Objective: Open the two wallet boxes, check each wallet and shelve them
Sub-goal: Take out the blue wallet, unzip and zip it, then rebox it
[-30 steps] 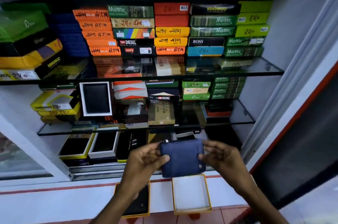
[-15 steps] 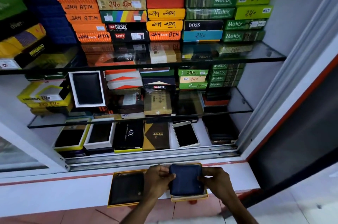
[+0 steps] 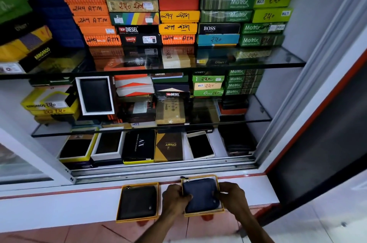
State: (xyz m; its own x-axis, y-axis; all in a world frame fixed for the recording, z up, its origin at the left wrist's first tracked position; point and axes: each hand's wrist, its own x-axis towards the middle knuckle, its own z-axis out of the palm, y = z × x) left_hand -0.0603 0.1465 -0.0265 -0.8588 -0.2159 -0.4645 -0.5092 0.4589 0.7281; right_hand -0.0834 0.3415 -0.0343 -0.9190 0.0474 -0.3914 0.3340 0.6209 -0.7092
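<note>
Two open yellow-rimmed boxes sit on the white ledge in front of the cabinet. The left box (image 3: 119,211) holds a black wallet (image 3: 138,202), untouched. The right box (image 3: 204,212) holds a dark blue zip wallet (image 3: 200,193). My left hand (image 3: 174,198) grips the blue wallet's left edge, thumb on top. My right hand (image 3: 231,195) holds its right edge. The wallet lies flat inside the box, closed.
A glass-shelved cabinet (image 3: 278,64) stands behind the ledge, packed with stacked wallet boxes. The bottom shelf has open boxes and a white-rimmed box (image 3: 200,145) with bare floor beside it. A sliding track (image 3: 158,171) runs along the cabinet front. A red-edged frame (image 3: 317,107) is on the right.
Both hands brought the blue wallet down from chest height into the right box. The view tilted down, so the ledge and both boxes now show fully.
</note>
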